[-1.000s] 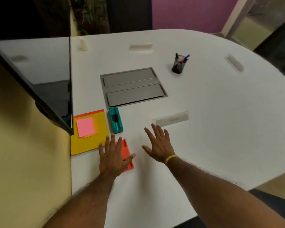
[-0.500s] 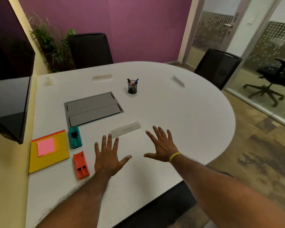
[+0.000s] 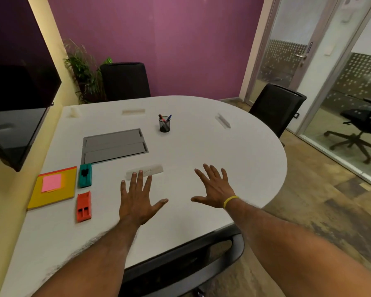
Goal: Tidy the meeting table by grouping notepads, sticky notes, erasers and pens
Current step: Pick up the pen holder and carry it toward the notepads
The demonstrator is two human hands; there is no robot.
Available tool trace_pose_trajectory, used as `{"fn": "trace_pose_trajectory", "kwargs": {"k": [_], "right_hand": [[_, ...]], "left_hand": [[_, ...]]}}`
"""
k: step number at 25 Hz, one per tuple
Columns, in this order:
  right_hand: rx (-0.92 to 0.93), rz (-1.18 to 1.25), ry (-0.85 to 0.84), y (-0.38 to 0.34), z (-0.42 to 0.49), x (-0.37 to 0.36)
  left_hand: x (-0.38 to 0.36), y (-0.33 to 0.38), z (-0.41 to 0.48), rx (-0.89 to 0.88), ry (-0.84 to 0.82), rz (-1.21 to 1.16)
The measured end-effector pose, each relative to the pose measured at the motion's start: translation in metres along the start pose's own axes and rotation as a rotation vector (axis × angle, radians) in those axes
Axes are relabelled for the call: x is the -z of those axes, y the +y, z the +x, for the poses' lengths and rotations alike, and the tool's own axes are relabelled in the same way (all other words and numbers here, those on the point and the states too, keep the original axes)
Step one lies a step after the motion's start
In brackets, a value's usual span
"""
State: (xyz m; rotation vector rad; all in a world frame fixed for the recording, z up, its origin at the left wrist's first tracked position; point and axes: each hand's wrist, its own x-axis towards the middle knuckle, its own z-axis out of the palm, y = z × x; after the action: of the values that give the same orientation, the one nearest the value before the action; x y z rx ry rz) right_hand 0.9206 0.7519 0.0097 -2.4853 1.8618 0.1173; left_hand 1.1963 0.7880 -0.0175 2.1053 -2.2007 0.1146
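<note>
— While both hands hang spread and empty over the table (image 3: 223,151), left hand (image 3: 137,202) by the plate (image 3: 154,170), right hand (image 3: 214,189) to its right, what could slip?

— Well, the notepad (image 3: 58,198) with sticky notes (image 3: 51,182) lies at the near left, teal eraser (image 3: 85,175) and red eraser (image 3: 84,206) just beside it; pen cup (image 3: 164,125) stands far, well apart. A careless left fingertip may shove the plate, I think. A hasty reach across could tip that pen cup and scatter pens (image 3: 161,118).
</note>
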Motion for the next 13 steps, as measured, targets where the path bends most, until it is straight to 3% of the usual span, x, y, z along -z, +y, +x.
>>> {"fn": "trace_pose_trajectory", "kwargs": {"k": [4,13], "right_hand": [[-0.001,0.006,0.041,0.013,0.013,0.006],[0.079,0.053,0.042,0.078,0.064,-0.020]], "left_hand": [[0.000,0.010,0.025,-0.036,0.052,0.005],[-0.029,0.069,0.072,0.037,-0.029,-0.041]]}}
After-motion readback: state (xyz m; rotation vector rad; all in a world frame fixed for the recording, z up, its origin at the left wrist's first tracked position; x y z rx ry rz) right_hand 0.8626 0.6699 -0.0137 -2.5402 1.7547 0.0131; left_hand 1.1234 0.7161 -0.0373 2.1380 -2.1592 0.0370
